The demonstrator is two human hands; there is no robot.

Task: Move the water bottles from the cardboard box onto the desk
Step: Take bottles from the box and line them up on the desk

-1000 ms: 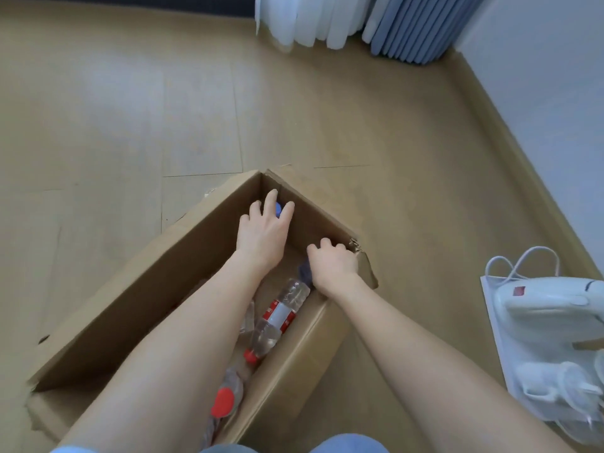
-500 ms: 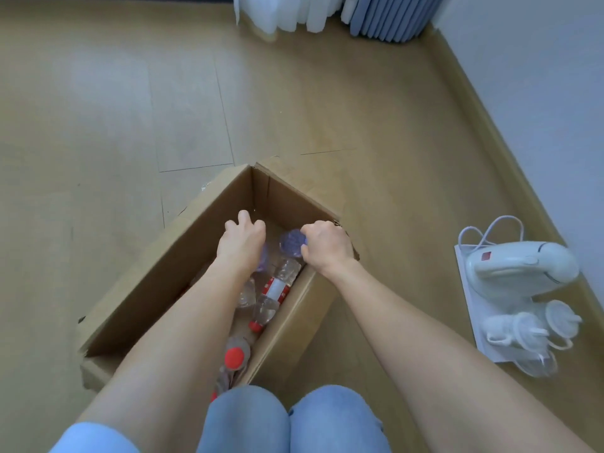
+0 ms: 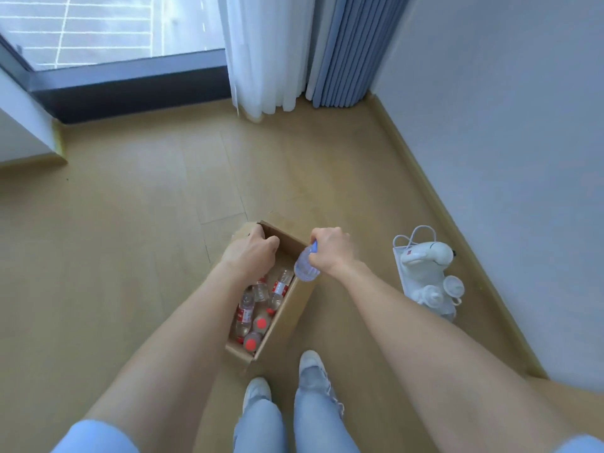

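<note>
Currently the right grip (image 3: 330, 251) clasps the blue-capped neck of a water bottle (image 3: 305, 268), which hangs just under it above the cardboard box (image 3: 287, 325) rim. The left grip (image 3: 251, 253) is curled over the box's far end; whether it holds anything cannot be told. Red-capped bottles (image 3: 261, 322) lie inside.

The brown cardboard box (image 3: 283, 325) sits open on the floor. Clear water bottles (image 3: 281, 287) with red caps and red labels lie piled inside it. One clear blue-cap bottle (image 3: 305, 267) hangs tilted over the box's right edge, and the right hand (image 3: 331, 253) grips it at the top.
</note>
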